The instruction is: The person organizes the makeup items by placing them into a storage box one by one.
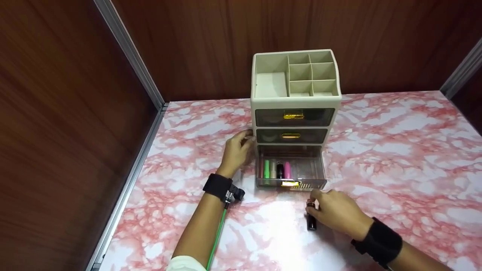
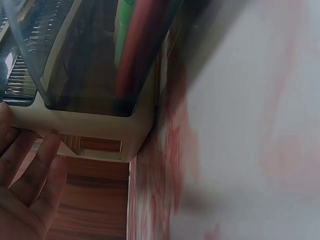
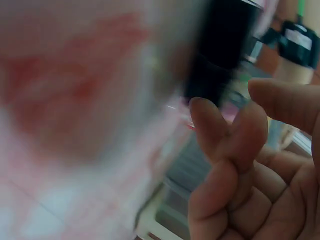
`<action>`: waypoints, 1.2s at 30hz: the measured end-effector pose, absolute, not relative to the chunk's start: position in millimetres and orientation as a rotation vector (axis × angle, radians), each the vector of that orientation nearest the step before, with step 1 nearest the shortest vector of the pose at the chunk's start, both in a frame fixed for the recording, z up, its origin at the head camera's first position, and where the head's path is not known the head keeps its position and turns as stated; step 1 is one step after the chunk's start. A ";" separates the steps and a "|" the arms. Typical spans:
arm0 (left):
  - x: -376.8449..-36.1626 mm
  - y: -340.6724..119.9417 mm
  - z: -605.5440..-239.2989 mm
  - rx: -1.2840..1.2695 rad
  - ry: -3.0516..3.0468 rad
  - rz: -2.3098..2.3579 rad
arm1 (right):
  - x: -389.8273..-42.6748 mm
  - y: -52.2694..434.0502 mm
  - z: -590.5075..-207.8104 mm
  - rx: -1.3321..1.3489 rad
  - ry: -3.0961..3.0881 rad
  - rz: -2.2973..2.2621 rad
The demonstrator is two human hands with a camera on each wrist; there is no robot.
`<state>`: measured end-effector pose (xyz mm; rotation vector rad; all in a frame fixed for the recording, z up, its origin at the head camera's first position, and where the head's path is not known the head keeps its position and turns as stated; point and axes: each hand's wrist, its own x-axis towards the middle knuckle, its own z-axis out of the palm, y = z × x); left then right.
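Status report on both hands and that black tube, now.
Left hand braces the organizer side. Right hand on the black tube, lying on the table; grip unclear. Bottom drawer open, four tubes inside, nothing blocking.

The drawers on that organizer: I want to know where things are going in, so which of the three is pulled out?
The bottom drawer is pulled out and holds several coloured tubes; the two drawers above sit flush and closed.
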<state>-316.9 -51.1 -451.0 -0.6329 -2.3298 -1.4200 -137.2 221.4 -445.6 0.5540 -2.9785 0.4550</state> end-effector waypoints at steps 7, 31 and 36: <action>-318.4 -52.4 -451.7 -0.641 -2.312 -1.426 | -134.1 215.8 -452.6 0.512 -3.051 0.499; -318.7 -52.0 -453.9 -0.642 -2.324 -1.388 | -145.0 222.0 -418.7 0.598 -2.879 0.775; -318.8 -51.6 -454.0 -0.647 -2.323 -1.404 | -150.6 225.0 -408.1 0.585 -2.839 0.791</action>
